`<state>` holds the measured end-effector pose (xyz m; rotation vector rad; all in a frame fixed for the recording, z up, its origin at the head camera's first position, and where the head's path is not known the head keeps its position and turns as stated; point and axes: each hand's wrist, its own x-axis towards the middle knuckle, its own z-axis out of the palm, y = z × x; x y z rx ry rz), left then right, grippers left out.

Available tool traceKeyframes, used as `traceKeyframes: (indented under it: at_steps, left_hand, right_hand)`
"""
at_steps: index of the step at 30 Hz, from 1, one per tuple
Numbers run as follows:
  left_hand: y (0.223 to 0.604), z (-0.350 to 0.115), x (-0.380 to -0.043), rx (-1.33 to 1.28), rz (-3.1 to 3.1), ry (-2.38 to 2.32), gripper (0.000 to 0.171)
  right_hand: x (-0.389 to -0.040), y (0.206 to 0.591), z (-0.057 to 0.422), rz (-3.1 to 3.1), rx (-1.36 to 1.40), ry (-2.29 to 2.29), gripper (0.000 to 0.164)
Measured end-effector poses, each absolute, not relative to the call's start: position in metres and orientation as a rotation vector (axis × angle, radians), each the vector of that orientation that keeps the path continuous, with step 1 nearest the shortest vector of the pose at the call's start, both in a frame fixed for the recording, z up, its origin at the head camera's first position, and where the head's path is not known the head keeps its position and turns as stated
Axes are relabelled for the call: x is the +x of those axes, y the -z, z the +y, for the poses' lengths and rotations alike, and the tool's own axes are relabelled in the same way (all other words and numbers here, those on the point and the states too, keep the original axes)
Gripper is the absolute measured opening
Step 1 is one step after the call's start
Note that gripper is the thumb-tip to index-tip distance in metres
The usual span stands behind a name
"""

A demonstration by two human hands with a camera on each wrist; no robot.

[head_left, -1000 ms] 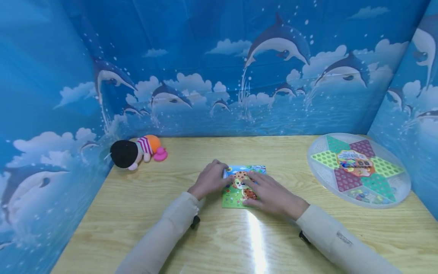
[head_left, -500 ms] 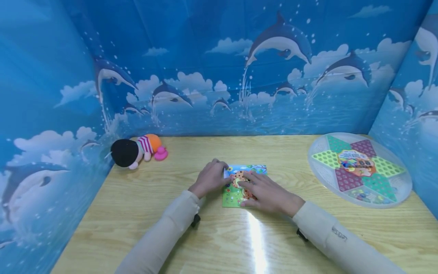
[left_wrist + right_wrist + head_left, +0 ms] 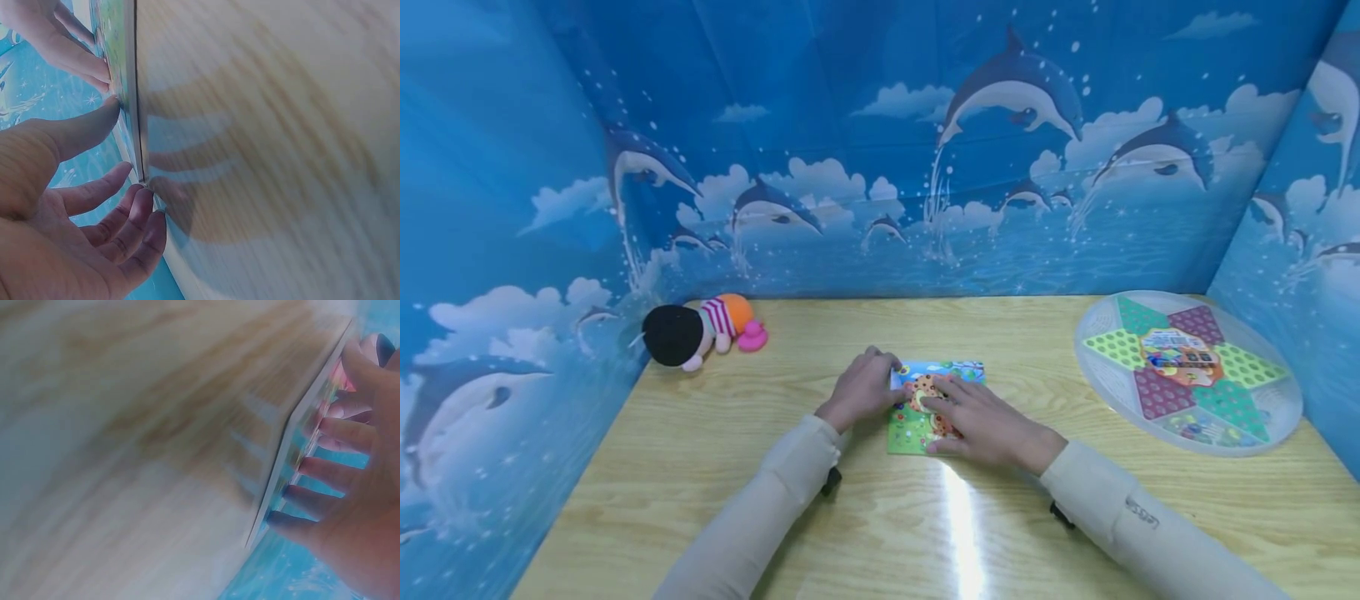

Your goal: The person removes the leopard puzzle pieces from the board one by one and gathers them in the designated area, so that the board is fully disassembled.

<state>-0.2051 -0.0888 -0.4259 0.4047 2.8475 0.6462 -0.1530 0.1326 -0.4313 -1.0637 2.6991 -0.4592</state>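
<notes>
A thin square board with a cartoon dog picture (image 3: 912, 435), blue at the top and green at the bottom, lies flat on the wood-grain table. My left hand (image 3: 863, 387) holds its far left corner, the thumb on the picture's edge and bent fingers at the corner, close to the table in the left wrist view. From the right, my right hand (image 3: 988, 423) rests on the board with fingers spread and nearly straight, covering part of the dog. In the right wrist view its fingertips touch the picture face beside the board's pale edge (image 3: 284, 450).
A stuffed doll (image 3: 677, 335) with black hair lies at the back left, beside a small pink rubber duck (image 3: 752, 337). On the right is a round Chinese checkers board (image 3: 1180, 367). Dolphin-print sheets (image 3: 850, 167) wall the table at the back and sides.
My right hand has shifted slightly left over the picture, covering more of the dog, and then stays put. The left hand keeps its place at the corner.
</notes>
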Motion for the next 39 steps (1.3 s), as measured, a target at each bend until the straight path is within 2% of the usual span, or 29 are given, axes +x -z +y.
traceKeyframes:
  at_steps: [8, 39]
  left_hand:
    - [0.4259, -0.0871, -0.2087, 0.375, 2.835, -0.649, 0.050]
    - [0.4236, -0.0866, -0.2100, 0.311, 2.851, -0.722, 0.057]
  right_hand:
    - [-0.1527, 0.4298, 0.1309, 2.691, -1.082, 0.463, 0.069]
    - [-0.1525, 0.4290, 0.1296, 2.706, -1.081, 0.426, 0.070]
